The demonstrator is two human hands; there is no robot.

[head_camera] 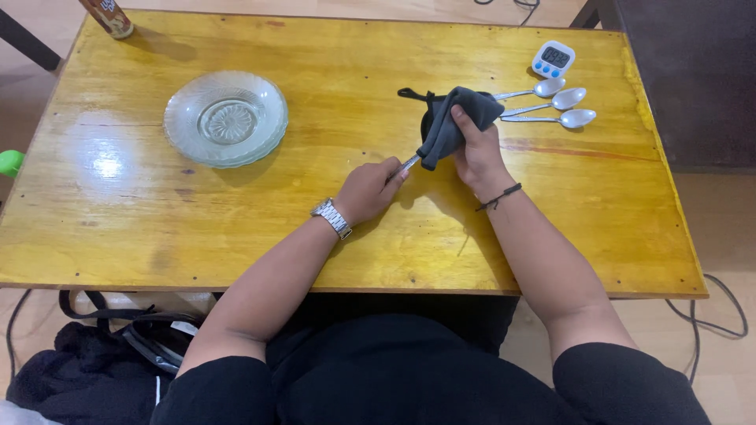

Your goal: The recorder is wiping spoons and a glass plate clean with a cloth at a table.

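At a yellow wooden table [236, 228], a person's left hand [370, 189] grips one spoon handle [409, 164] while the right hand [475, 145] clasps one dark cloth [453, 122] around it, beside three spoons [555, 102], one timer [553, 59] and stacked glass plates [226, 118].

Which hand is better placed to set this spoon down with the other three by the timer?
Likely the right hand: it sits beside the three spoons, though wrapped in the dark cloth. The left hand grips the spoon handle but lies farther away.

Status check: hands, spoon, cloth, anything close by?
Left hand grips spoon handle. Right hand wraps dark cloth around its bowl. Three spoons lie apart, beside it.
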